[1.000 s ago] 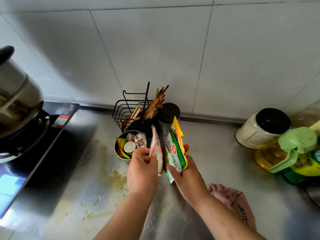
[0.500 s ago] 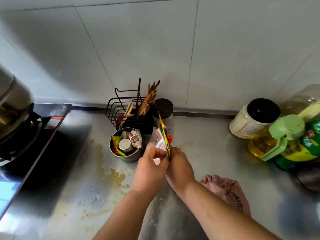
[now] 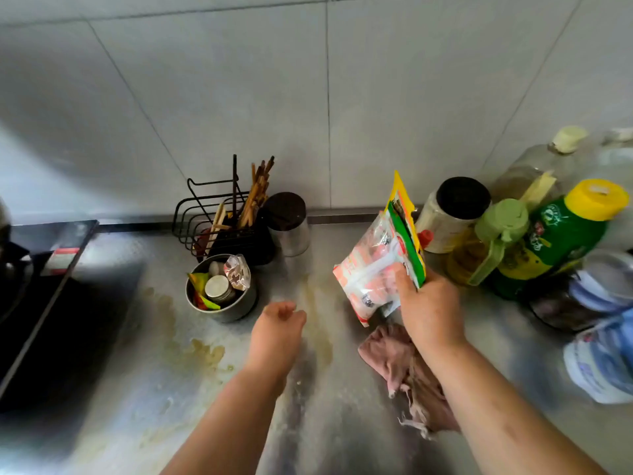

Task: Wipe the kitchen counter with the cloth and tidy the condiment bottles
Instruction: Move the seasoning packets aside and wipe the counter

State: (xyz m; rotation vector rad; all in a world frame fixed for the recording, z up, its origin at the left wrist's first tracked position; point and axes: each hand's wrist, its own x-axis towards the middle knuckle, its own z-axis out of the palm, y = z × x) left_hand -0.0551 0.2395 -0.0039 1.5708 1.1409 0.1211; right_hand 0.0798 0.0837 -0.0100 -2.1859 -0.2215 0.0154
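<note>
Black wire chopstick rack (image 3: 219, 221), steel bowl of oddments (image 3: 236, 308), black stove (image 3: 44, 303), white wall tiles (image 3: 239, 97)

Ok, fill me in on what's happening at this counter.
A person is tidying a stained steel counter. The right hand holds two seasoning packets together, up near the cluster of condiment bottles on the right. The left hand is empty and loosely curled above the counter, close to the metal bowl of small items. The pink cloth lies on the counter under the right forearm, and the yellowish stains are not wiped.
</note>
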